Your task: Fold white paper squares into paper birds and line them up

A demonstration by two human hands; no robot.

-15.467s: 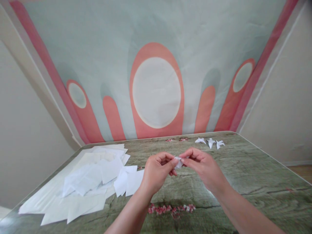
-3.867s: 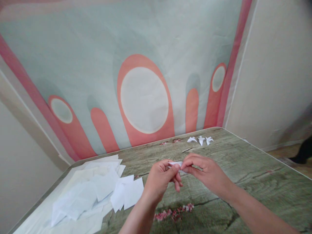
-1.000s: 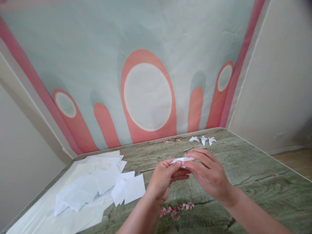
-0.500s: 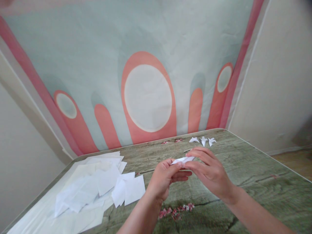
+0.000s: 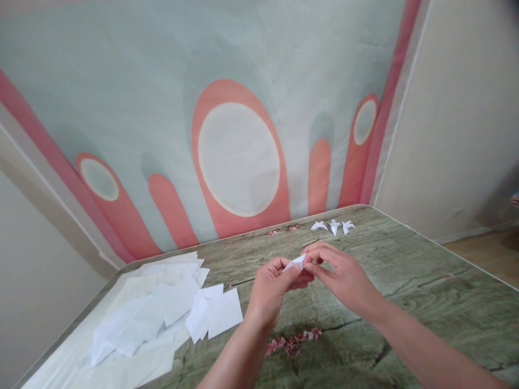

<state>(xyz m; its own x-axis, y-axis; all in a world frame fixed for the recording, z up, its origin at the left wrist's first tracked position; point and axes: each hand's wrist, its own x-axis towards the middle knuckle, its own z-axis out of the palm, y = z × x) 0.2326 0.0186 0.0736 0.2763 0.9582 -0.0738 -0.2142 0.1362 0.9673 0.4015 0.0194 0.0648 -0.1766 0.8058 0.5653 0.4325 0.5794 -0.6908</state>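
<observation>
A small piece of folded white paper is held up over the middle of the table, between both hands. My left hand grips its left part, with the thumb on top and the fingers curled behind. My right hand pinches the paper's right end between thumb and fingertips. Much of the paper is hidden by the fingers. Beyond the hands, three small folded paper figures lie in a row near the far edge of the table.
On the left of the wood-patterned table lies a spread heap of white paper sheets, with smaller square pieces at its right side. A printed backdrop hangs behind the table. Pink flower prints mark the tabletop.
My right hand's fingers have drawn in closer to my left hand, and less of the folded paper shows. Its visible part now tilts up more. The camera view has shifted slightly.
</observation>
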